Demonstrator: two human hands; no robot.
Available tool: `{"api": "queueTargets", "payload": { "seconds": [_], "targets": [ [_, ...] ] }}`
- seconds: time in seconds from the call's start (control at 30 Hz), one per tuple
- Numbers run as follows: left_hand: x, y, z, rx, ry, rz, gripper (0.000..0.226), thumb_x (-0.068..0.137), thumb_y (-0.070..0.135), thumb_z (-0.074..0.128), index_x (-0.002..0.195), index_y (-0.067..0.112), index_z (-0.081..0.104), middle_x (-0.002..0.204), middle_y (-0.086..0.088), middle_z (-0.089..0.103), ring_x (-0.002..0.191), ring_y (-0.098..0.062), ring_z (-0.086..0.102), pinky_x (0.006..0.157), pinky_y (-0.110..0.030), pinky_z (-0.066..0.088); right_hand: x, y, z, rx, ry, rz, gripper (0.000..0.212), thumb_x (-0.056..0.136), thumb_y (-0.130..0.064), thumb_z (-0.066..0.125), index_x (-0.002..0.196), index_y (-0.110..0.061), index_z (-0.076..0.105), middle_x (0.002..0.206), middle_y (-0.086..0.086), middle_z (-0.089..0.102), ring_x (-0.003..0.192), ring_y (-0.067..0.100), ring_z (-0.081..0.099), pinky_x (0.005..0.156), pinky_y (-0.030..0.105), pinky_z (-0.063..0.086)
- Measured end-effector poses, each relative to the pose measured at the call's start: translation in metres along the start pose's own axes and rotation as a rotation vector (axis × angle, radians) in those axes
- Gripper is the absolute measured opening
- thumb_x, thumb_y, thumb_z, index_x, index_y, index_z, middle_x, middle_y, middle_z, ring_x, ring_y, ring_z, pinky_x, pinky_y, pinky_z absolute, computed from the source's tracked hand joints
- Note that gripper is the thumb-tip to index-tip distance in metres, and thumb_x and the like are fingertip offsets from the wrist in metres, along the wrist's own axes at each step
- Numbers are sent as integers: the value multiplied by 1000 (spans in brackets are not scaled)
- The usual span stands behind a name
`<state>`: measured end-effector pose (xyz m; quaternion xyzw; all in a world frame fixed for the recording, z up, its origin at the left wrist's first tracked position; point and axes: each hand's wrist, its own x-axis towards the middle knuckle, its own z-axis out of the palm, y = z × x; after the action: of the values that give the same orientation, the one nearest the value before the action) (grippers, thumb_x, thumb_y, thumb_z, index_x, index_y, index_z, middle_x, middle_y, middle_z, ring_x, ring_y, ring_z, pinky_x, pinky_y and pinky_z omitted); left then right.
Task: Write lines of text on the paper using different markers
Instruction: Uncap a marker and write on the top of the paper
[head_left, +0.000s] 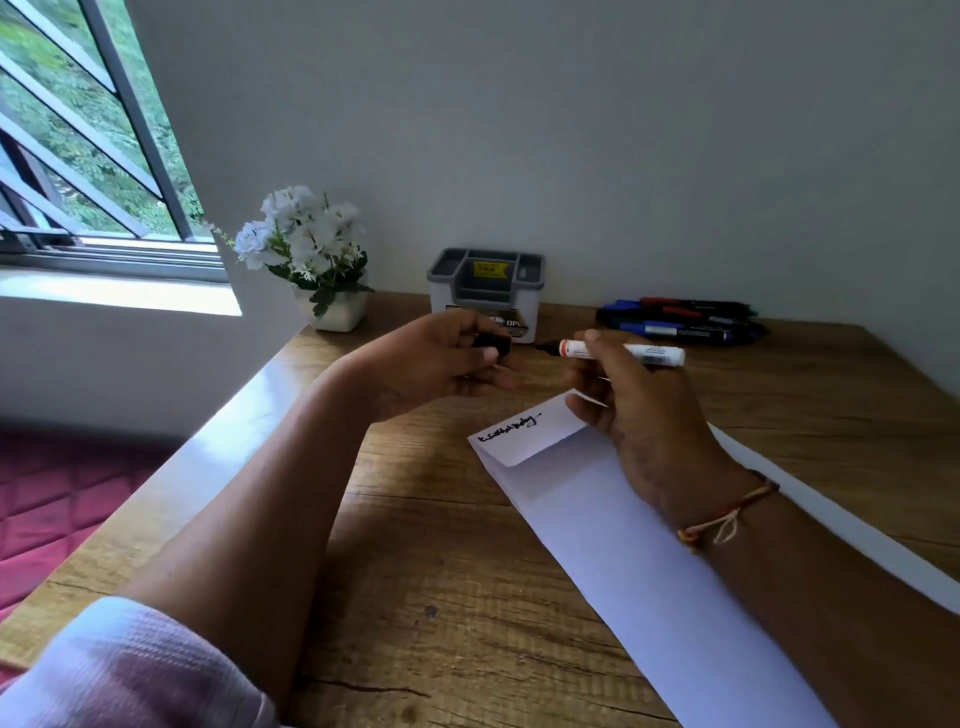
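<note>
A white sheet of paper (613, 525) lies at a slant on the wooden desk (441, 597), its top edge folded over and carrying one line of black handwriting (509, 427). My right hand (639, 410) hovers above the paper's top and holds a white marker (623, 353) level, its bare black tip pointing left. My left hand (441, 358) floats just left of that tip, fingers closed on the marker's black cap (492, 343). Cap and tip are a short gap apart.
Several capped blue, red and black markers (685, 319) lie in a heap at the back right by the wall. A grey desk organiser (485, 286) stands behind my hands, a pot of white flowers (311, 254) to its left. The desk's left edge drops to a red mat.
</note>
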<state>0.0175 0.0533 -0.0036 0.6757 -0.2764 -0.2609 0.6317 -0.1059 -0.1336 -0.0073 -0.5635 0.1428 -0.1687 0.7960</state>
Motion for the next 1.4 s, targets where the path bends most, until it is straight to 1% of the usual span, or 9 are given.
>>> {"api": "queueTargets", "payload": {
  "seconds": [0.1, 0.2, 0.4, 0.67, 0.83, 1.03, 1.2, 1.33, 1.4],
  "targets": [
    [1, -1, 1, -44, -11, 12, 28, 89, 11, 62, 118, 11, 62, 100, -6, 74, 98, -20, 71, 79, -27, 57, 0, 0, -1, 20, -38, -27, 17, 94, -30, 67, 84, -20, 77, 80, 1, 78, 70, 8, 73, 56, 23, 57],
    [1, -1, 2, -80, -38, 3, 32, 84, 16, 65, 116, 13, 66, 102, -7, 72, 99, -20, 69, 80, -28, 56, 0, 1, -3, -2, -67, -45, 17, 94, -33, 66, 88, -21, 76, 81, 1, 78, 72, 9, 74, 58, 24, 57],
    [-1, 1, 7, -100, -74, -32, 30, 92, 8, 59, 121, 8, 63, 99, -9, 71, 94, -16, 68, 79, -25, 56, 1, 2, -3, -30, -96, -61, 19, 95, -34, 65, 98, -17, 74, 82, 1, 78, 74, 9, 74, 59, 22, 56],
    [-5, 5, 12, -85, -84, -56, 24, 97, 4, 52, 120, 6, 61, 93, -6, 70, 88, -14, 68, 76, -24, 56, 3, 3, -5, -56, -101, -100, 15, 96, -32, 65, 94, -20, 74, 81, 2, 77, 73, 10, 74, 58, 23, 56],
    [-5, 5, 12, -149, -103, -49, 37, 87, 9, 61, 123, 4, 60, 97, -11, 69, 88, -16, 68, 79, -26, 57, 3, 2, -5, -44, -106, -110, 15, 96, -31, 65, 96, -19, 72, 80, 1, 77, 72, 10, 74, 59, 23, 56],
    [-4, 2, 10, -184, -129, -32, 33, 85, 8, 65, 118, 8, 66, 99, -10, 70, 91, -16, 69, 80, -27, 57, 4, 2, -6, -75, -129, -150, 10, 96, -29, 65, 92, -22, 72, 82, 0, 78, 74, 11, 74, 59, 23, 57],
    [-5, 2, 10, -223, -146, -25, 32, 85, 8, 65, 118, 9, 67, 99, -10, 70, 90, -16, 69, 81, -28, 57, 4, 0, -6, -105, -134, -181, 10, 96, -29, 65, 96, -21, 70, 84, 0, 78, 74, 10, 74, 60, 22, 57],
    [-6, 4, 11, -233, -158, -30, 34, 84, 8, 67, 118, 9, 67, 100, -10, 70, 91, -17, 69, 80, -28, 57, 4, -1, -7, -141, -131, -212, 11, 96, -29, 64, 97, -20, 70, 90, 5, 77, 75, 11, 74, 61, 23, 57],
    [-6, 4, 11, -234, -161, -26, 34, 82, 11, 70, 116, 11, 69, 100, -10, 70, 91, -17, 69, 81, -28, 58, 4, -1, -7, -128, -130, -221, 12, 97, -29, 63, 96, -20, 71, 88, 3, 77, 75, 12, 73, 62, 23, 57]
  ]
}}
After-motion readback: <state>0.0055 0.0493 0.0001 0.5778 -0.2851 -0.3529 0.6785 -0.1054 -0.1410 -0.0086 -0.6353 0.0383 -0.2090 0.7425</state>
